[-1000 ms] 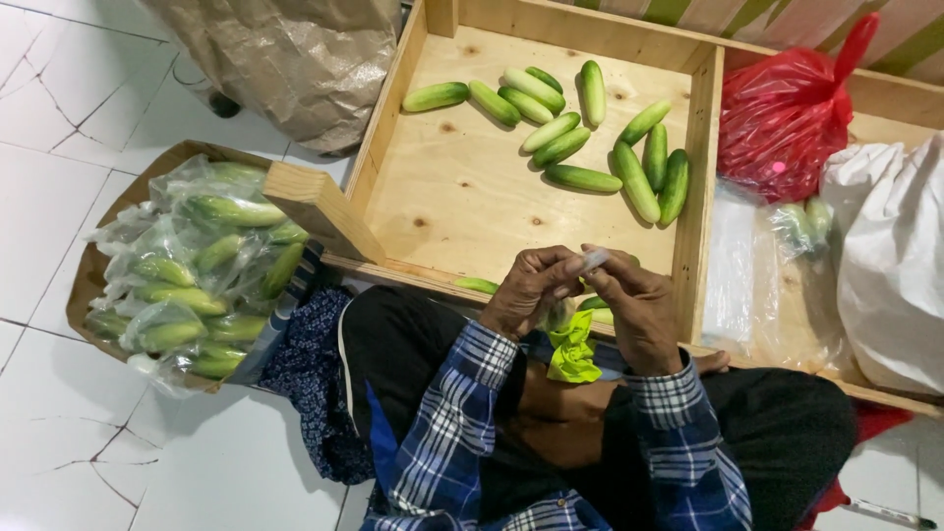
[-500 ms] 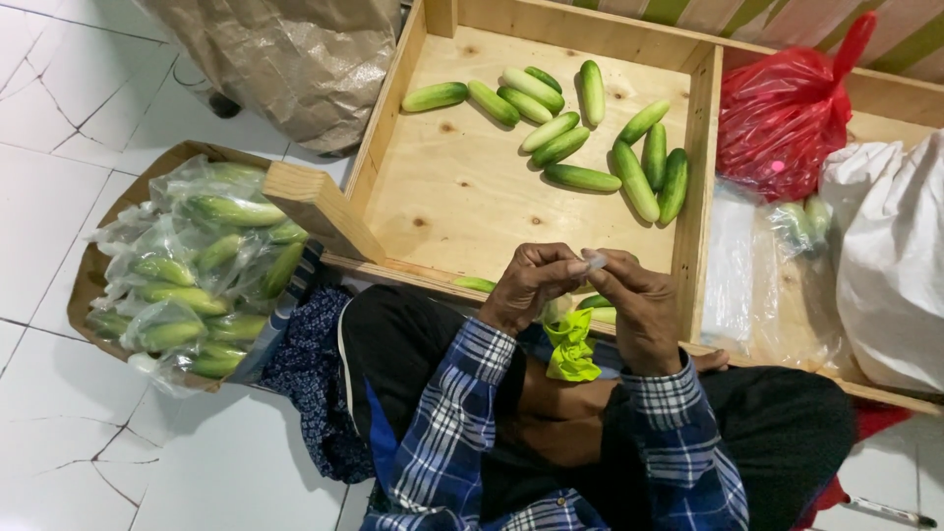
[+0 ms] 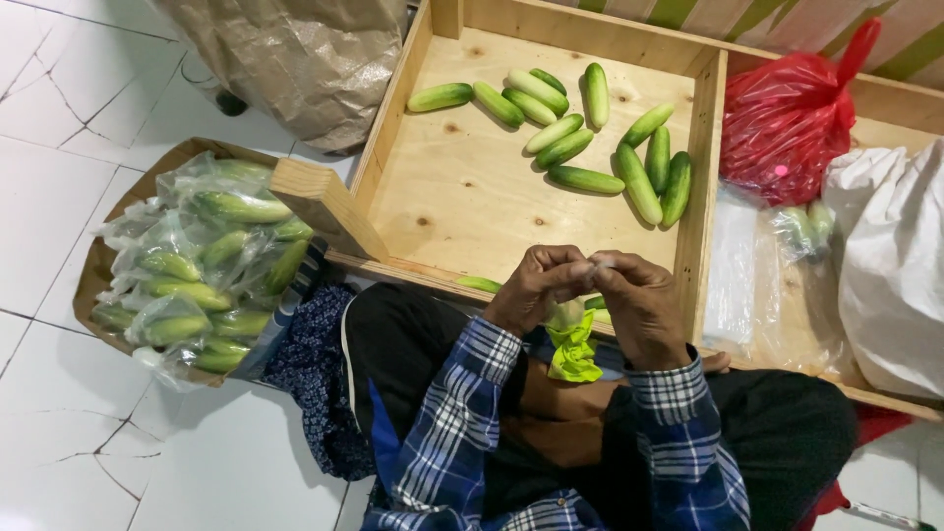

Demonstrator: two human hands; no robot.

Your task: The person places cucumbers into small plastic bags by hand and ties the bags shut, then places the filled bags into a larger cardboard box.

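My left hand [image 3: 536, 285] and my right hand [image 3: 639, 305] meet over my lap, fingertips pinched together on the twisted neck of a clear plastic bag [image 3: 568, 313] that hangs between them. Cucumbers show green inside that bag, mostly hidden behind my hands. A bright yellow-green strip [image 3: 573, 349] dangles just below the bag, between my wrists. Both arms wear blue plaid sleeves. The wooden tray [image 3: 442, 187] lies straight ahead of my hands, with several loose cucumbers [image 3: 590, 138] at its far side.
A cardboard box [image 3: 93, 285] full of bagged cucumbers [image 3: 211, 265] sits on the white tiled floor at my left. A red plastic bag [image 3: 796, 118], a stack of clear bags [image 3: 733, 265] and a white sack [image 3: 885, 265] fill the right compartment. A brown paper sack [image 3: 295, 59] stands behind.
My fingers have worked closer together at the neck of the bag; the hands stay in the same place over my lap. Nothing else moved.
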